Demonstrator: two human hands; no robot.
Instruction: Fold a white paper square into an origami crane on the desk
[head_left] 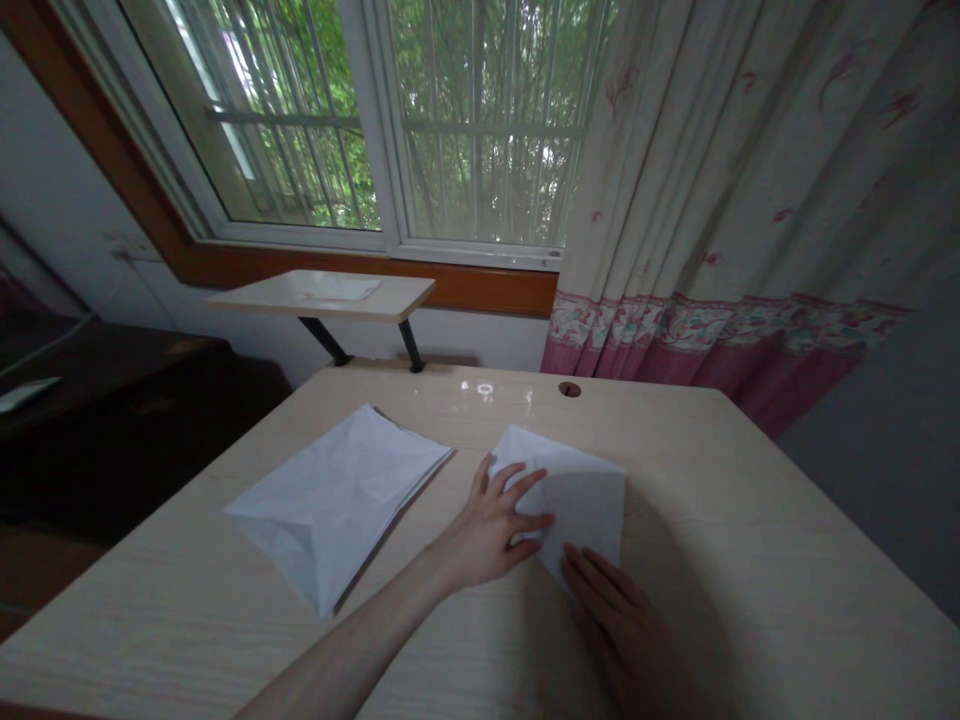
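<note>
A folded sheet of white paper [589, 500] lies on the light wooden table [757, 560]. My left hand [502, 525] rests on its left part, fingers spread and pressing down. Against the lower edge of the same sheet lies my right hand [611, 600], its fingers stretched out flat and close together. Part of the paper is hidden beneath both hands. To the left, apart from my hands, sits a larger stack of creased white paper [349, 490] with one corner toward me.
A small raised shelf [405, 298] on black legs stands at the table's back left, with a paper on it. Behind are a barred window [480, 130] and a long curtain [712, 200]. A round cable hole [570, 390] is near the back edge. Dark furniture [135, 400] stands left.
</note>
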